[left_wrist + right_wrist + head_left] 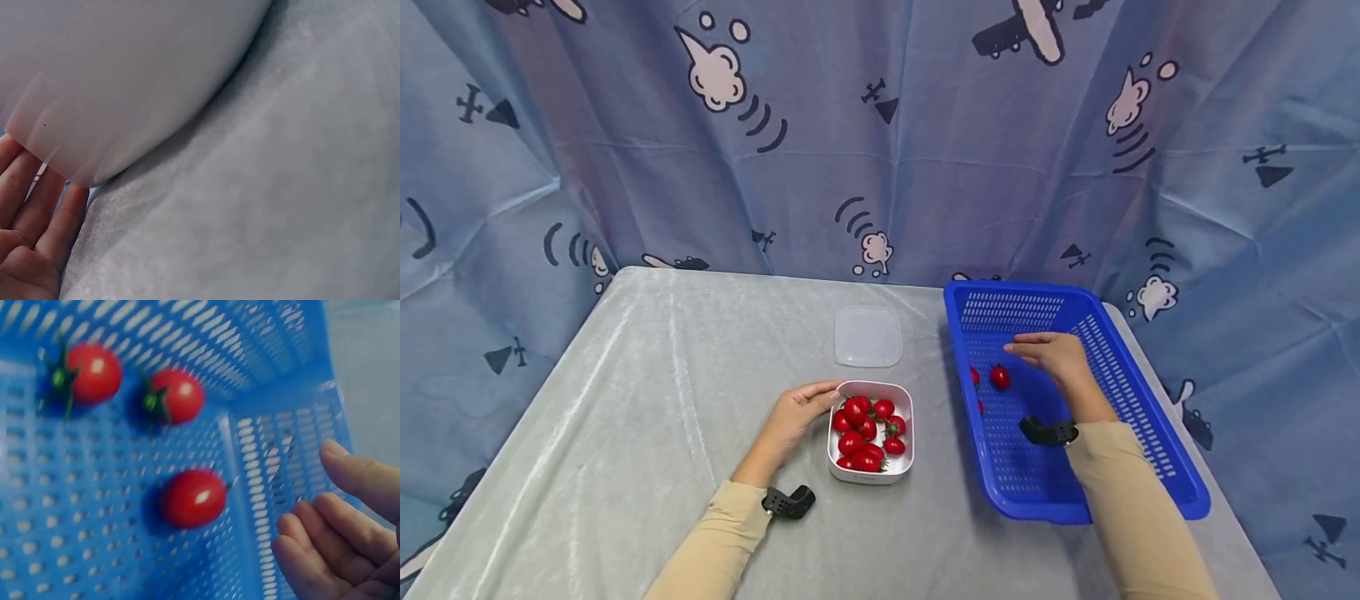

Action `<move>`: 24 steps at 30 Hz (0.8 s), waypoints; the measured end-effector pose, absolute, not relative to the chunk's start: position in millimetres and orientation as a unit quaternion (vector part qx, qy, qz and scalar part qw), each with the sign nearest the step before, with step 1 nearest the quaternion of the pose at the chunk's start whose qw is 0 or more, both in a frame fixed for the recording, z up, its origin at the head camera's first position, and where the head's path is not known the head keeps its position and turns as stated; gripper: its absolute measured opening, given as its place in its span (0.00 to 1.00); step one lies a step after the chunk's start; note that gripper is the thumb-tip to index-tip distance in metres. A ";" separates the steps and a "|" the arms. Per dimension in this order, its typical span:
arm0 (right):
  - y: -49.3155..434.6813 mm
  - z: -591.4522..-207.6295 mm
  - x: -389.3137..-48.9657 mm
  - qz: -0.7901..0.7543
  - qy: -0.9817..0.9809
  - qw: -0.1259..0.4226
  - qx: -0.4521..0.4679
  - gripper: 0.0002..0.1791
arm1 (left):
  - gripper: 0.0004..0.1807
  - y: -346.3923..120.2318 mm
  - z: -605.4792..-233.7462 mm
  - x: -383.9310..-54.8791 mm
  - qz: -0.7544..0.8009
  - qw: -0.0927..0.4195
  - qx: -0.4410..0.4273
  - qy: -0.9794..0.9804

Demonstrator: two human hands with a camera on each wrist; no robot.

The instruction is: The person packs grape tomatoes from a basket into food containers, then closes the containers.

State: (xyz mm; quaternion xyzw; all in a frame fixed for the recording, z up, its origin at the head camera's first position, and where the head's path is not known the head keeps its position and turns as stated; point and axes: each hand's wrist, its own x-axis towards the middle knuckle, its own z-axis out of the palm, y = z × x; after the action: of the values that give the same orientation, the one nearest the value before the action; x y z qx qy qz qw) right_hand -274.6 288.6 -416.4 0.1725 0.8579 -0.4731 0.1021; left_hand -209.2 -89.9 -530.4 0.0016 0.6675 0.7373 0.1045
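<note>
A small white square container (871, 477) holds several red cherry tomatoes (851, 442) with green stems. My left hand (792, 423) is at its upper left side, and in the left wrist view the extended fingers (62, 219) touch the white wall. Over the blue plastic basket (958, 350), my right hand (1058, 360) hovers with its fingers extended and nothing between thumb and fingers. Three tomatoes lie on the basket floor; the right wrist view shows the nearest tomato (194, 499) to the left of the fingertips, apart from them.
Behind the container, a translucent lid (868, 337) lies flat on the cloth-covered table (587, 417). The basket has raised, slotted walls and stands at the table's right side. A patterned blue curtain (820, 167) hangs along the back and both sides.
</note>
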 end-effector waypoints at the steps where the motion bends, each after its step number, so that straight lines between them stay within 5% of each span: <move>1: 290.0 -418.1 -275.3 -0.465 0.861 0.109 0.175 0.32 | 0.19 -90.0 -530.1 -209.2 0.738 0.106 0.001 0.666; 24: 294.9 -443.2 -277.5 -0.443 0.868 0.164 0.154 0.30 | 0.20 -89.3 -528.3 -208.3 0.735 0.105 0.015 0.670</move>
State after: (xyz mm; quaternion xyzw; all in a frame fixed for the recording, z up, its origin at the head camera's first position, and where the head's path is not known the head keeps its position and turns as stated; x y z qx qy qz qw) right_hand -277.5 294.9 -443.2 0.1536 0.8678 -0.4433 0.1638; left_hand -208.3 -89.3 -528.3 0.0148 0.6696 0.7351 0.1050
